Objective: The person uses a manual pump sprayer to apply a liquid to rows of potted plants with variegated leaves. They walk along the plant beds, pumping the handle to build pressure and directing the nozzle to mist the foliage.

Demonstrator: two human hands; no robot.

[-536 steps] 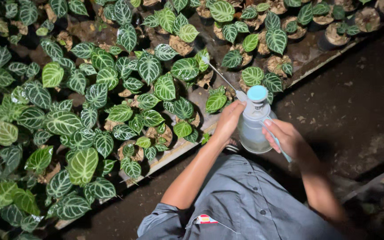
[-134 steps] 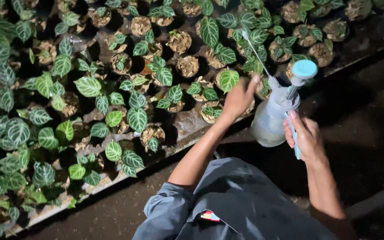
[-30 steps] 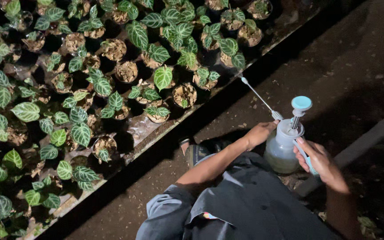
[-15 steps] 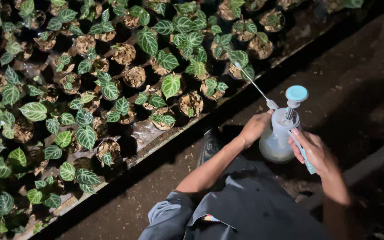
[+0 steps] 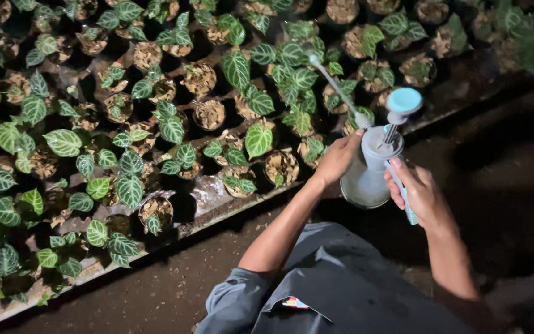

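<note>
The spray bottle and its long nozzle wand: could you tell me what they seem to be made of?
Spray bottle: likely translucent, frosted plastic, since light glows through its milky body. Wand: thin, pale and rigid; plastic or metal, unclear.

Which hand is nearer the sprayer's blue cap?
Right. The right hand grips the trigger just below the blue cap; the left hand holds the bottle further left.

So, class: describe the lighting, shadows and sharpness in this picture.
Head view: a light from near the camera brightens the potted plants, both hands and the spray bottle; the ground at right falls into deep shadow; the wand's nozzle is slightly blurred.
</note>
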